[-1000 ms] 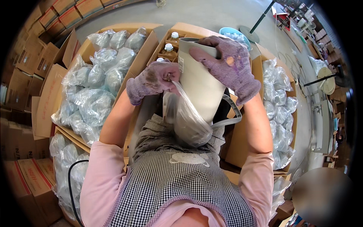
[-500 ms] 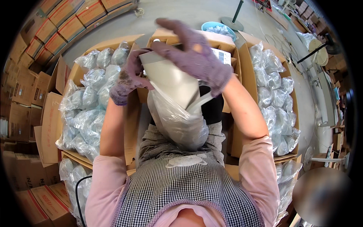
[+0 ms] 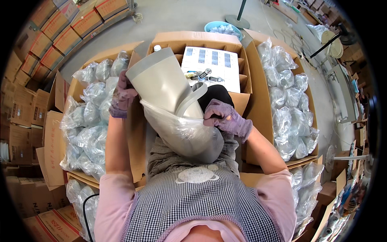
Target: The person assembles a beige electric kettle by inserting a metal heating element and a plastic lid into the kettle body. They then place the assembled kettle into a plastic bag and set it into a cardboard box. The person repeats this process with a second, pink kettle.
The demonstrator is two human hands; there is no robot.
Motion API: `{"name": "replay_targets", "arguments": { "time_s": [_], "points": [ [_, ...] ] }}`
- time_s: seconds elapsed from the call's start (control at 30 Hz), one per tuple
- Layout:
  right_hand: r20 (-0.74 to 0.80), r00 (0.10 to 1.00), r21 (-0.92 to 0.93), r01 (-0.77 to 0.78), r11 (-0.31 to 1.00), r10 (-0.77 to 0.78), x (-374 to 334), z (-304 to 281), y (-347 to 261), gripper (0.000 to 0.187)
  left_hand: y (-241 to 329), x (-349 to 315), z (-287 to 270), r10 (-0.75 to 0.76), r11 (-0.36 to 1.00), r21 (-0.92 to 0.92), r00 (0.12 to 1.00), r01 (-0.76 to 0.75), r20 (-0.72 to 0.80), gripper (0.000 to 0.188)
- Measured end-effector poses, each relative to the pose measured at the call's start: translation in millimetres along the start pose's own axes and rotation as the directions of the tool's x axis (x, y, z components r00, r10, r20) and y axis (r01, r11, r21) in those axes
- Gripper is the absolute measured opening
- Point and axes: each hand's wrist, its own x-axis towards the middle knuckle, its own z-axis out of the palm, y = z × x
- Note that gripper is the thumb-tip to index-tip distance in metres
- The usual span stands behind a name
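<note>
A pale grey jug (image 3: 163,76) with a darker rim band and a looped handle lies tilted over my lap, its mouth toward the far left. A clear plastic bag (image 3: 181,135) covers its lower part; the rim and most of the handle are outside the bag. My left hand (image 3: 122,97), in a purple work glove, grips the jug at its rim on the left side, the thumb partly hidden. My right hand (image 3: 227,118), gloved alike, pinches the bag's edge just below the handle.
Ahead stands a divided cardboard box (image 3: 244,66) with a white printed sheet (image 3: 217,60) and small tools or tubes on top. Boxes of bagged items (image 3: 94,105) flank me left and right. Farther off are a blue basin (image 3: 208,27) and stacked cartons (image 3: 68,40).
My right hand has come down from above the jug's mouth to the bag's edge. The jug has tilted further left, and my left hand has shifted left with its rim.
</note>
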Motion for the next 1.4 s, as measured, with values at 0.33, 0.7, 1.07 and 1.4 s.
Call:
{"name": "replay_targets", "arguments": {
  "time_s": [0.33,0.7,1.07,1.4],
  "points": [
    [0.197,0.978,0.419,-0.142,0.897,0.062,20.1,-33.4,-15.2,0.040,-41.0,-7.3,-26.5,-0.160,0.919,-0.381,0.978,0.099,-0.132,0.082],
    [0.169,0.984,0.168,0.021,0.986,-0.050,6.6,-20.9,-28.3,0.012,-22.1,6.8,-21.0,-0.195,0.607,-0.740,0.957,0.291,0.217,0.098],
    [0.276,0.903,0.091,0.318,0.944,-0.330,71.0,-54.0,-59.8,0.031,4.2,56.8,24.0,-0.307,0.771,-0.527,0.934,0.358,0.184,0.077],
    [0.279,0.890,-0.380,0.447,0.810,-0.360,81.7,-48.0,-89.1,0.013,59.5,80.3,51.4,-0.076,0.993,0.068,0.974,0.092,-0.213,0.068]
  ]
}}
